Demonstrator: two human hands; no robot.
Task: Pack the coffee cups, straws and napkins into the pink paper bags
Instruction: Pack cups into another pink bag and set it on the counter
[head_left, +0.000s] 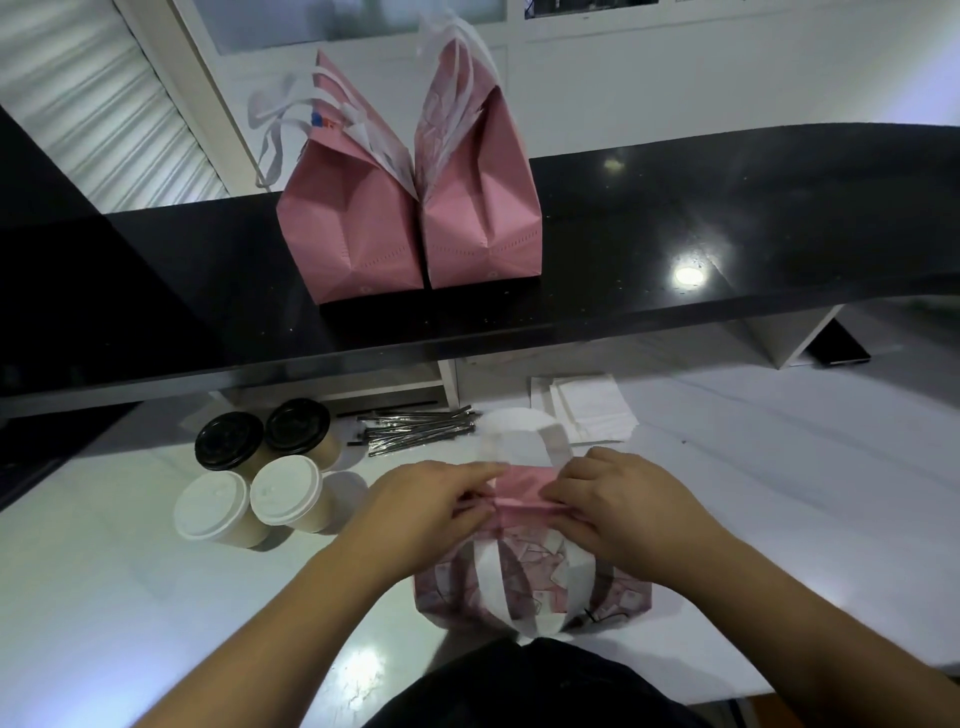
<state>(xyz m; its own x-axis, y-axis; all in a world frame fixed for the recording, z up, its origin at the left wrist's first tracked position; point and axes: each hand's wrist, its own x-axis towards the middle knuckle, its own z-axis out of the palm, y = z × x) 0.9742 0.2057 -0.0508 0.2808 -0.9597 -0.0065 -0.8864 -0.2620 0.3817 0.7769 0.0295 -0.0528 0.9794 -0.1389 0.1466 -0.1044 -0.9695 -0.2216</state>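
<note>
A pink paper bag (524, 582) with white handles stands on the white counter right in front of me. My left hand (421, 499) and my right hand (618, 499) pinch its folded pink top edge from either side. Left of it stand several lidded coffee cups: two with black lids (228, 439) behind, two with white lids (210, 506) in front. A pile of wrapped straws (415, 431) lies behind the bag. White napkins (587, 408) lie to the right of the straws. What is inside the bag is hidden.
Two closed pink bags (353, 234) (483, 208) stand side by side on the raised black shelf (727, 249) behind the counter. The white counter (779, 467) stretches to the right. A white shutter fills the upper left.
</note>
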